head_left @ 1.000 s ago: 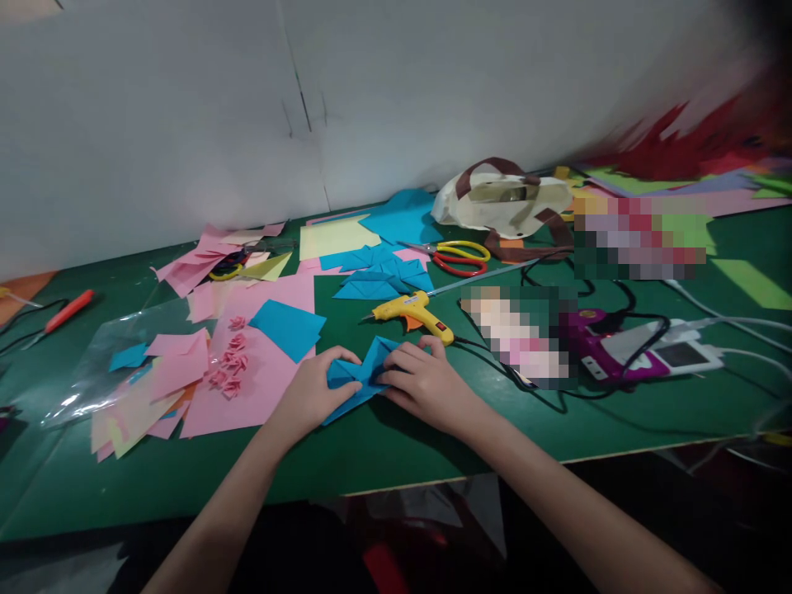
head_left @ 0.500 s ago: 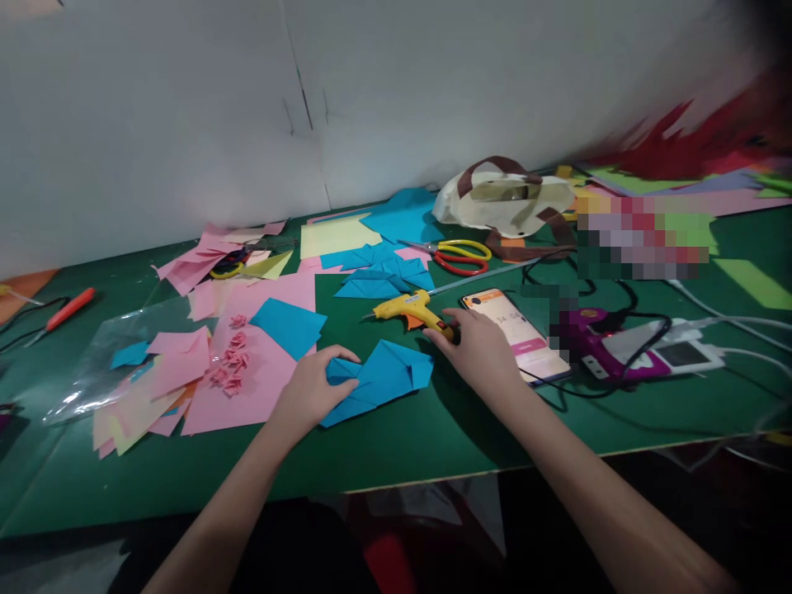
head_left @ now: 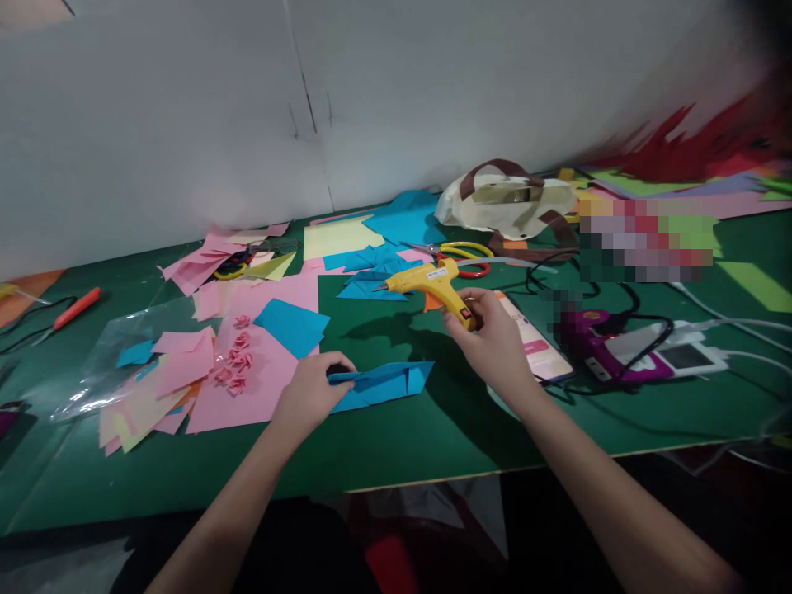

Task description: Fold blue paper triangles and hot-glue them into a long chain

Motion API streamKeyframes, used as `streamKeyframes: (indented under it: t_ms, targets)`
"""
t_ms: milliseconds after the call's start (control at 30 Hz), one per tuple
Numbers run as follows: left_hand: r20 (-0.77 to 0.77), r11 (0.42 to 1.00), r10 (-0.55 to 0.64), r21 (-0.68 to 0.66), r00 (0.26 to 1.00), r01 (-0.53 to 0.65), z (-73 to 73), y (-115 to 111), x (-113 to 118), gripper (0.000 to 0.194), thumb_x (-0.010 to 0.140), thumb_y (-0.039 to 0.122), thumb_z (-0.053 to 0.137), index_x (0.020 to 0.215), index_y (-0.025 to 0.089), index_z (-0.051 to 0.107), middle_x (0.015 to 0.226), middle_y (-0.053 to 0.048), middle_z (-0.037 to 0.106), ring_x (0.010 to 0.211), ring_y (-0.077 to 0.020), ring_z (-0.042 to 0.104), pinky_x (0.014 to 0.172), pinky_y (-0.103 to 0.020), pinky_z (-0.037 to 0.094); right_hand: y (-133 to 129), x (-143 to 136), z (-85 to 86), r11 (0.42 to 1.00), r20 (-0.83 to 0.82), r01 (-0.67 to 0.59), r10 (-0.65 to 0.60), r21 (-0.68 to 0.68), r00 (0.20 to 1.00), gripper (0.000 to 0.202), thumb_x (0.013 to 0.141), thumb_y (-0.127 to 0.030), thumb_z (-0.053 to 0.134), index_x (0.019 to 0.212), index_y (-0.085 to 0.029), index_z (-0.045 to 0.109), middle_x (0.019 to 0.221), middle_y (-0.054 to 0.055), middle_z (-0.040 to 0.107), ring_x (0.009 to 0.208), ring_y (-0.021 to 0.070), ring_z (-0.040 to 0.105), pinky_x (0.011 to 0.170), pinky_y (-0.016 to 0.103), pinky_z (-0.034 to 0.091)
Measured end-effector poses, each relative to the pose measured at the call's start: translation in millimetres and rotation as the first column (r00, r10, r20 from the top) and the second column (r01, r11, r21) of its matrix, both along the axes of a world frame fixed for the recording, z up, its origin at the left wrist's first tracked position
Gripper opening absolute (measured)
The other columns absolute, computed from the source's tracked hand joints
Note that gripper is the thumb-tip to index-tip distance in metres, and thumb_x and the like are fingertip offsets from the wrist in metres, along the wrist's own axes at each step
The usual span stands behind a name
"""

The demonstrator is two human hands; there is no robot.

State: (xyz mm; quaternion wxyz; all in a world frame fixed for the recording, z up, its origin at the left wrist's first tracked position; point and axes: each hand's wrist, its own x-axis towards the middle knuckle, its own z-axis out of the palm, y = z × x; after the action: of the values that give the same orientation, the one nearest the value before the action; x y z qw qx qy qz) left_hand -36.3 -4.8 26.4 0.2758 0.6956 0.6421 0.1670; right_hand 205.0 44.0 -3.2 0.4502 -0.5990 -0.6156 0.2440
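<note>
Between the thumb and fingers of my left hand [head_left: 318, 386] is the near-left end of a folded blue paper piece [head_left: 387, 383], its far end pointing right. My right hand [head_left: 486, 334] grips the handle of a yellow hot glue gun [head_left: 426, 280], raised above the table with its nozzle pointing left. Behind the nozzle lie more folded blue papers [head_left: 371, 285]. A blue sheet [head_left: 292, 326] rests on a pink sheet [head_left: 260, 412] to the left, beside several small pink paper roses [head_left: 238, 359].
Under my right wrist lies a phone [head_left: 538, 351]. A purple power strip [head_left: 619, 363] with cables stands to the right. Scissors [head_left: 467, 249] and a cream bag [head_left: 507, 206] sit behind. Paper scraps [head_left: 179, 363] and an orange-handled tool [head_left: 77, 308] are at the left.
My right hand has lifted the glue gun off the table, up and slightly right. My left hand has tilted the folded blue paper so it shows narrower.
</note>
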Motion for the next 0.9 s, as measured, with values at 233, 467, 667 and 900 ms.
streamKeyframes:
  t_ms: [233,467,667,900]
  targets:
    - [-0.059,0.999,0.040,-0.003,0.997,-0.040,-2.4,0.4,-0.8,0.008,0.071,0.022,0.059,0.075,0.024,0.066,0.084,-0.002,0.070,0.087,-0.0251,0.062,0.074,-0.035,0.048,-0.6,13.1,10.5,0.990,-0.019,-0.097,0.100,0.103,0.995,0.036,0.077,-0.030,0.053,0.111,-0.020,0.048,0.094,0.006,0.061,0.068,0.0164,0.056,0.057,0.028,0.044]
    - [-0.084,0.998,0.057,0.023,0.995,-0.056,-0.9,3.1,1.0,0.009,0.073,0.024,0.056,0.075,0.023,0.065,0.081,-0.001,0.069,0.080,-0.0220,0.062,0.077,-0.033,0.045,-6.6,21.0,5.4,0.979,0.369,-0.204,0.194,-0.013,0.909,0.020,0.073,-0.023,0.045,0.089,-0.018,0.056,0.073,0.006,0.062,0.068,0.0226,0.057,0.059,0.031,0.042]
    - [-0.102,0.996,0.084,0.004,0.991,-0.084,-1.6,3.7,-1.0,0.012,0.072,0.025,0.056,0.078,0.022,0.065,0.084,-0.002,0.069,0.084,-0.0234,0.061,0.069,-0.031,0.045,-16.9,8.5,8.6,0.891,0.322,-0.448,0.405,0.068,0.856,0.026,0.067,-0.015,0.044,0.089,-0.020,0.058,0.081,0.003,0.063,0.067,0.0173,0.057,0.060,0.027,0.043]
    - [-0.096,0.996,0.087,-0.016,0.992,-0.089,-1.0,4.1,-0.8,0.011,0.072,0.025,0.055,0.076,0.022,0.065,0.081,-0.001,0.068,0.082,-0.0226,0.061,0.065,-0.030,0.044,-18.7,-5.1,10.8,0.856,0.467,-0.517,0.456,0.004,0.758,0.016,0.074,-0.036,0.058,0.076,-0.021,0.053,0.073,0.000,0.059,0.065,0.0150,0.055,0.056,0.024,0.035]
